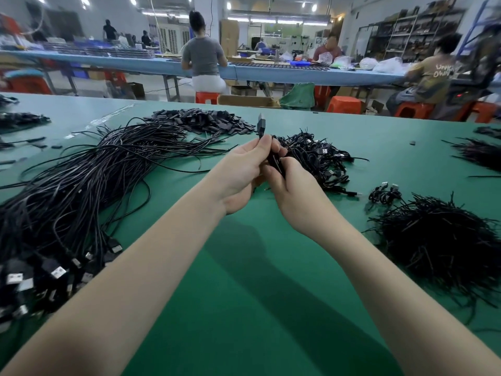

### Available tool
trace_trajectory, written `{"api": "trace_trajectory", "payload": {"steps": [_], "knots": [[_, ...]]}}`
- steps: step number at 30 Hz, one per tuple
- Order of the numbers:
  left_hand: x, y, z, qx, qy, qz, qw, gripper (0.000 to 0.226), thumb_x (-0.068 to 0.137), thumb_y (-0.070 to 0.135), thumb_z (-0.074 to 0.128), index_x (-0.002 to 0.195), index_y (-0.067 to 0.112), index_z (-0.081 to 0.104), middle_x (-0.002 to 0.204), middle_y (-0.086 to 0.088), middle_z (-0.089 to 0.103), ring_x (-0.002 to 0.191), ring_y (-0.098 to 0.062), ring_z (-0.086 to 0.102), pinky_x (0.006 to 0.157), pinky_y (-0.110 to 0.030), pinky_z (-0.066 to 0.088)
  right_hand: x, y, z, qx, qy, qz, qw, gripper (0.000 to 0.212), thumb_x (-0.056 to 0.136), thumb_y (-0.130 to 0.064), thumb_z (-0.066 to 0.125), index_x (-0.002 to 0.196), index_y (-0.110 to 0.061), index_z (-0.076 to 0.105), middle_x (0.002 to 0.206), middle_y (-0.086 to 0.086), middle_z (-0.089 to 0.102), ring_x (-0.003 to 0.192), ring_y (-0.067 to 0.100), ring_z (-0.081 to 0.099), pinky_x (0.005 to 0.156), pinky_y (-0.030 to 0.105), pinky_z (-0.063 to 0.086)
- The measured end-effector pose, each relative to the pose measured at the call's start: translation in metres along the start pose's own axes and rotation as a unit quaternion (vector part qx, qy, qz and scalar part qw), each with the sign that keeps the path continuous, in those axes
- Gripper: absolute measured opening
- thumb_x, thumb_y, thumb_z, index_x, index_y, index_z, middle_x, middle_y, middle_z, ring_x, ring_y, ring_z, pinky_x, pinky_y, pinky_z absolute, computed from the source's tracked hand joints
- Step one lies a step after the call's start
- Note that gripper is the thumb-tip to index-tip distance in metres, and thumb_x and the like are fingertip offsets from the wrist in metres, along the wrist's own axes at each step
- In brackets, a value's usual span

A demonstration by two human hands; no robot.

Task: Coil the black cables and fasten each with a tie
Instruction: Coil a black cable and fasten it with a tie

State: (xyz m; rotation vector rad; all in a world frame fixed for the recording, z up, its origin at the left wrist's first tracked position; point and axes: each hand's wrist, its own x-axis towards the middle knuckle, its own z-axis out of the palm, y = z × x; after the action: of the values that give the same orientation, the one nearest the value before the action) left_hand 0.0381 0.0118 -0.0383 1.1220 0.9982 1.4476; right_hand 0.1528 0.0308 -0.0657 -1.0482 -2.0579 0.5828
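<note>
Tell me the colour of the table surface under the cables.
Green; the table shows it best in the head view, between the forearms.

Seated workers (204,54), orange stools (344,104)

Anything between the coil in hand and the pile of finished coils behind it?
Nothing visible. Both the left hand and right hand hold the coiled cable above the green table. The pile of tied coils lies directly behind the hands, with only open air and bare mat between.
</note>
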Motion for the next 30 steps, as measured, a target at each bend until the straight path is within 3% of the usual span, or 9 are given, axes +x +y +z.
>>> {"api": "trace_trajectory", "payload": {"steps": [5,9,11,13,16,19,23,27,30], "knots": [[0.004,-0.023,0.004,0.103,0.072,-0.03,0.992,0.029,0.1,0.033,0.047,0.098,0.016,0.07,0.093,0.004,0.066,0.092,-0.016,0.058,0.088,-0.03,0.04,0.001,0.024,0.004,-0.165,0.002,0.045,0.985,0.026,0.103,-0.039,0.027,0.094,-0.017,0.039,0.095,0.009,0.058,0.085,0.034,0.055,0.066,0.039,0.038],[0.007,-0.041,0.008,0.191,0.165,-0.066,0.965,0.034,0.099,0.031,0.048,0.128,0.014,0.049,0.122,0.001,0.054,0.123,-0.021,0.043,0.097,-0.033,0.036,0.0,0.051,0.006,-0.127,-0.112,0.127,0.977,0.031,0.104,-0.032,0.029,0.079,-0.015,0.035,0.078,0.005,0.049,0.082,0.03,0.051,0.068,0.035,0.036],[0.006,-0.056,0.006,0.517,0.15,0.045,0.842,0.064,0.096,0.018,0.049,0.15,0.023,0.014,0.155,0.003,0.024,0.142,-0.019,0.019,0.113,-0.042,0.017,0.0,0.055,0.002,-0.144,-0.17,0.106,0.969,0.033,0.104,-0.028,0.031,0.074,-0.016,0.032,0.072,0.003,0.045,0.075,0.026,0.046,0.063,0.033,0.029],[0.004,-0.064,-0.002,0.72,0.012,0.101,0.687,0.063,0.099,0.021,0.044,0.151,0.032,0.011,0.159,0.009,0.016,0.146,-0.016,0.008,0.114,-0.047,0.002,0.0,0.054,-0.008,-0.124,-0.223,0.087,0.963,0.031,0.104,-0.027,0.032,0.076,-0.014,0.035,0.073,0.005,0.046,0.067,0.024,0.044,0.059,0.032,0.032],[-0.002,-0.061,-0.015,0.774,-0.074,0.171,0.605,0.035,0.1,0.034,0.041,0.135,0.028,0.041,0.136,0.007,0.05,0.13,-0.016,0.042,0.108,-0.041,0.012,-0.005,0.046,-0.031,-0.041,-0.301,0.092,0.948,0.029,0.104,-0.029,0.03,0.079,-0.017,0.038,0.071,0.0,0.041,0.055,0.015,0.041,0.053,0.027,0.041],[-0.014,-0.057,-0.014,0.766,-0.061,0.343,0.541,0.028,0.093,0.029,0.038,0.097,0.012,0.06,0.085,-0.003,0.064,0.075,-0.024,0.065,0.074,-0.035,0.043,-0.009,0.036,-0.047,-0.032,-0.355,0.073,0.932,0.028,0.105,-0.03,0.029,0.083,-0.017,0.041,0.071,-0.003,0.038,0.054,0.011,0.038,0.056,0.023,0.042],[-0.024,-0.061,-0.013,0.732,-0.032,0.382,0.563,0.028,0.088,0.022,0.039,0.072,0.008,0.056,0.06,-0.007,0.057,0.045,-0.027,0.055,0.045,-0.029,0.032,0.001,0.03,-0.062,-0.224,-0.358,-0.073,0.903,0.019,0.099,-0.043,0.041,0.084,-0.031,0.045,0.076,-0.011,0.052,0.058,-0.003,0.048,0.056,0.012,0.038],[-0.03,-0.084,-0.025,0.688,0.041,0.198,0.697,0.026,0.103,0.033,0.032,0.087,0.014,0.041,0.078,-0.004,0.057,0.065,-0.033,0.054,0.058,-0.033,0.027,0.031,0.045,-0.112,-0.394,-0.29,-0.043,0.871,0.042,0.075,-0.061,0.066,0.109,-0.038,0.055,0.079,-0.019,0.055,0.069,-0.001,0.053,0.059,0.022,0.04],[-0.033,-0.1,-0.039,0.588,0.04,0.103,0.801,0.036,0.103,0.038,0.027,0.083,0.011,0.039,0.069,-0.001,0.052,0.064,-0.029,0.052,0.055,-0.035,0.032,0.034,0.07,-0.123,-0.547,-0.29,-0.007,0.785,0.038,0.075,-0.065,0.065,0.105,-0.042,0.065,0.07,-0.03,0.044,0.07,-0.003,0.047,0.06,0.019,0.033]]}}
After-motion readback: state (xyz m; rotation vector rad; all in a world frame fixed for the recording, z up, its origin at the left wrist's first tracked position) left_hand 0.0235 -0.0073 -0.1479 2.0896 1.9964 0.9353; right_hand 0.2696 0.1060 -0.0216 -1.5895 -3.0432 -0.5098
